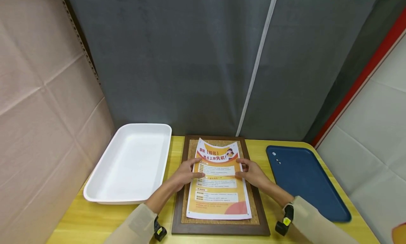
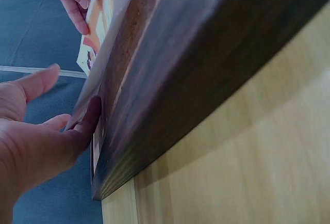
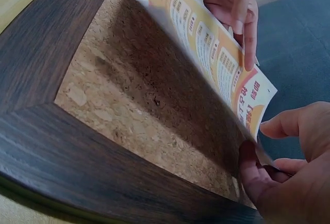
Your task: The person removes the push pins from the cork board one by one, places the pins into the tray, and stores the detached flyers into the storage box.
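Note:
A printed yellow-and-orange poster (image 1: 217,187) lies over a cork board (image 1: 254,201) with a dark brown wooden frame (image 1: 222,229). At its left edge my left hand (image 1: 185,171) holds the sheet between thumb and fingers, and my right hand (image 1: 253,172) holds the opposite edge at about the same height. The poster's top edge curves between the hands. In the right wrist view, the poster (image 3: 206,43) stands off the cork (image 3: 139,95), casting a shadow on it, and fingers of my right hand (image 3: 294,167) go behind the paper.
To the left stands a deep white tray (image 1: 127,198) on the yellow wooden table (image 1: 76,223). A blue tray (image 1: 312,180) lies to the right, with several small shiny pins (image 1: 278,162) near its far left corner. A grey curtain (image 1: 177,78) hangs behind the table.

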`<state>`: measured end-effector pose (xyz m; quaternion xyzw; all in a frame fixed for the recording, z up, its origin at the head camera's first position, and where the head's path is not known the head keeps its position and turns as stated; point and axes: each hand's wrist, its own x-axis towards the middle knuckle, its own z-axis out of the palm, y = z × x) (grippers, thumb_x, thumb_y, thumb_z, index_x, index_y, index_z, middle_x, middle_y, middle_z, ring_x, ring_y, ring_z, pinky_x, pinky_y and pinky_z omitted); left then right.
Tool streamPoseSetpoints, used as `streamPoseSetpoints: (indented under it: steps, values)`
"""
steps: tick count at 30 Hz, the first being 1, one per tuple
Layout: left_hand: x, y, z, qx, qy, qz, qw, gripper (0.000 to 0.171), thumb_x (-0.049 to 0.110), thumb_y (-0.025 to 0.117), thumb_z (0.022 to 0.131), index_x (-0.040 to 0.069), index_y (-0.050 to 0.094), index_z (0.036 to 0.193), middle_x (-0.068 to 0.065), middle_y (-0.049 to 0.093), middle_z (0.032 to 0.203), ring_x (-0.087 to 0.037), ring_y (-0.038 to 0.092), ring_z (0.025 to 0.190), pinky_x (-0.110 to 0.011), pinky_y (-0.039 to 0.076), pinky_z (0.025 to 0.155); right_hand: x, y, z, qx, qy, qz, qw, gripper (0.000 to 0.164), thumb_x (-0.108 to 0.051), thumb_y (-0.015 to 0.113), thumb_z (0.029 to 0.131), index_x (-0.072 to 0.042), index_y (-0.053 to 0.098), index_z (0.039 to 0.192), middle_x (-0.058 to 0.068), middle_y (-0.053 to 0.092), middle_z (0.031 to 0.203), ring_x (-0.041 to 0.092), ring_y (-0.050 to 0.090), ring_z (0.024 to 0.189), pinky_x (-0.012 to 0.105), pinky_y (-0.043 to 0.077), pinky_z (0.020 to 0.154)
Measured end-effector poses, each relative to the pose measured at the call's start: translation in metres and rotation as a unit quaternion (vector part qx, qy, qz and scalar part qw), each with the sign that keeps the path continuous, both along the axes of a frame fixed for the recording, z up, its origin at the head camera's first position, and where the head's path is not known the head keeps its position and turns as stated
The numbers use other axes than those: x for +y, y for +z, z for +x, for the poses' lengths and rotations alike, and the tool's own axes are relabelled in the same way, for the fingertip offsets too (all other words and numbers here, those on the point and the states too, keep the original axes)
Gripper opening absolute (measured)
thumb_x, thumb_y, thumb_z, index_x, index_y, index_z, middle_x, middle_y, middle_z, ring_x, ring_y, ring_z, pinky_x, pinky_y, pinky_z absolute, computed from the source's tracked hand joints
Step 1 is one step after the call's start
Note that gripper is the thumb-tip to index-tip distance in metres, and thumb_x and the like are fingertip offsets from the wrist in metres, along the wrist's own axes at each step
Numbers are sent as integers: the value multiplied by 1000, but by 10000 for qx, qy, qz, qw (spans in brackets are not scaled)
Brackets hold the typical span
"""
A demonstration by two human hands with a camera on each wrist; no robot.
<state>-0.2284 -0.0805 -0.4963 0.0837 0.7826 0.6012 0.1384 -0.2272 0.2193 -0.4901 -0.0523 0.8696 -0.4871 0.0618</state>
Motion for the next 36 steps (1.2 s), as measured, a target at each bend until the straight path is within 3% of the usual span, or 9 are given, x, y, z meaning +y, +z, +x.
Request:
streamPoseSetpoints:
  steps: [3, 6, 11, 14, 17, 20, 22, 25, 36]
  values:
    - [0, -2, 0, 116, -92, 64, 9999, 75, -4, 75, 92, -4, 42, 159, -23, 70, 126, -29, 74, 99, -40, 62, 86, 1, 2, 1, -2, 154, -173, 9997, 61, 2, 76, 94, 6, 53, 150, 22, 66, 123, 19, 58, 80, 25, 48, 62]
    - [-2, -1, -1, 292, -89, 50, 9995, 76, -12, 71, 87, -9, 41, 157, -25, 72, 117, -25, 75, 89, -36, 64, 77, 1, 4, 2, -13, 208, -265, 9994, 62, 4, 75, 93, 5, 52, 151, 20, 64, 119, 16, 53, 70, 25, 44, 57]
    - [-5, 3, -3, 618, 139, -335, 9974, 75, -15, 71, 84, -8, 47, 154, -29, 60, 138, -22, 73, 91, -34, 64, 77, 1, 8, 0, 23, 231, -228, 9995, 63, 4, 76, 92, 3, 54, 151, 8, 50, 83, 13, 39, 62, 23, 36, 54]
    - [-7, 7, -3, 755, 264, -489, 9956, 72, -13, 72, 85, -6, 50, 153, -28, 54, 146, -20, 71, 90, -33, 63, 76, 2, 10, -1, 47, 261, -193, 9995, 63, 4, 77, 92, 2, 54, 151, 5, 39, 73, 13, 36, 61, 23, 33, 54]
    - [-9, 12, -3, 842, 370, -577, 9941, 69, -12, 73, 86, -4, 53, 152, -25, 57, 143, -19, 70, 88, -32, 62, 75, 2, 11, -1, 59, 272, -255, 9993, 63, 4, 77, 92, 3, 53, 151, 9, 54, 83, 13, 44, 63, 23, 38, 54]
    - [-12, 18, -3, 876, 431, -528, 9938, 68, -13, 73, 85, -4, 55, 150, -24, 61, 136, -21, 71, 90, -33, 62, 74, 0, 14, -1, 49, 323, -381, 9987, 63, 4, 76, 92, 4, 52, 151, 19, 66, 107, 16, 56, 67, 24, 44, 56]
    - [-15, 22, -3, 885, 459, -548, 9935, 68, -12, 74, 86, -3, 55, 151, -23, 64, 131, -21, 71, 90, -33, 62, 74, -2, 17, -1, 36, 376, -513, 9980, 63, 4, 75, 93, 4, 51, 152, 25, 65, 127, 19, 65, 74, 27, 49, 59]
    - [-21, 27, -2, 816, 447, -511, 9944, 68, -11, 74, 88, -3, 53, 152, -23, 68, 128, -21, 72, 90, -32, 62, 74, -6, 23, -2, 8, 420, -649, 9970, 63, 3, 75, 94, 4, 50, 153, 28, 61, 137, 20, 71, 81, 29, 54, 63]
    - [-50, 50, -3, 656, 560, -523, 9949, 71, -7, 73, 90, 1, 50, 156, -25, 62, 139, -30, 71, 108, -32, 62, 75, -31, 45, -9, 163, 559, -857, 9946, 63, 0, 75, 95, 3, 51, 153, 29, 66, 132, 21, 75, 85, 27, 59, 70]
